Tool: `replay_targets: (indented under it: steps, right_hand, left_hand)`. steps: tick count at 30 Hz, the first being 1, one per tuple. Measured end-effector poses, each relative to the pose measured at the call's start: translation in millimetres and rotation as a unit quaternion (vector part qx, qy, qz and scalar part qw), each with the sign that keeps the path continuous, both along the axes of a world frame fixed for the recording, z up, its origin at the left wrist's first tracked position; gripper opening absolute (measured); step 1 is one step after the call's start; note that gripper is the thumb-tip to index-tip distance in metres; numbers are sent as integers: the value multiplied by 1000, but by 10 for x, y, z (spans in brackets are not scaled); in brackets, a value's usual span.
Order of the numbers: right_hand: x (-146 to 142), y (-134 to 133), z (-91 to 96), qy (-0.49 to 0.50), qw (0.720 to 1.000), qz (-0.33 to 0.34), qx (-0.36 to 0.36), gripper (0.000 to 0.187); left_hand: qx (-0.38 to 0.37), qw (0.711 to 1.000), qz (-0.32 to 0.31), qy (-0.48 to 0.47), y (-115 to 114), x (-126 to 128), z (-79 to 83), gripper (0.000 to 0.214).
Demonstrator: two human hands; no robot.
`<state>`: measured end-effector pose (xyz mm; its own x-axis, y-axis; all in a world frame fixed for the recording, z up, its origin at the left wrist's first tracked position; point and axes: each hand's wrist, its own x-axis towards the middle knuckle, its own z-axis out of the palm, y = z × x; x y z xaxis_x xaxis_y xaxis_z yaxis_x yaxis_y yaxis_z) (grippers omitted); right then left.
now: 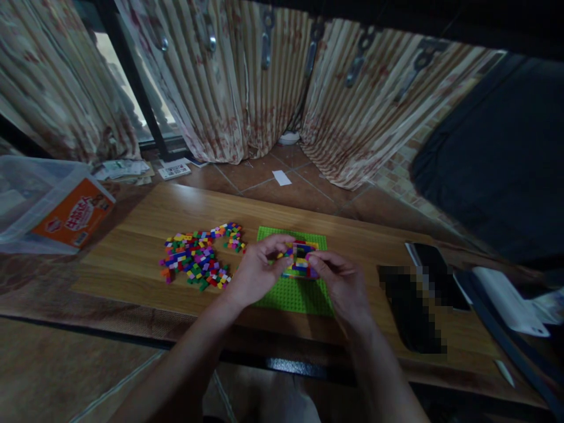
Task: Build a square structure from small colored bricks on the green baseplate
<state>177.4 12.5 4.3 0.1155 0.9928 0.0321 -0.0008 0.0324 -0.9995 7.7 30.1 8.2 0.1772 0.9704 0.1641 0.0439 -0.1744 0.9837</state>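
Observation:
Above a green studded baseplate (291,301), both hands meet at a small build of coloured toy bricks (302,265). My left hand (259,267) is closed at the build's left side, with small coloured bricks showing between thumb and fingers. It is too small to tell which of these are loose and which belong to the build. On the right side, my right hand (346,282) pinches a small purple brick (310,257) against the build. The build has rows of red, yellow, blue and white; fingers hide part of it. Left of the baseplate lies a spread of loose toy bricks (198,255).
The wooden table (132,252) carries a dark phone (440,276) and a blurred-out black object (409,311) at right. A clear plastic tub (26,188) with an orange label stands at far left. Papers (123,170) and curtains (264,106) are beyond the table.

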Motion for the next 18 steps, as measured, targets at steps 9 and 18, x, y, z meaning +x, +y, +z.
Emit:
replay_targets:
  steps: [9,18]
  right_hand:
    - [141,32,-157,-199,979,5,53,6]
    - [112,82,-246,-272,960,-21,66,5]
  left_hand:
    - [-48,996,79,16,107,-136,-99,28]
    - [-35,997,64,39,103,-128,-150,25]
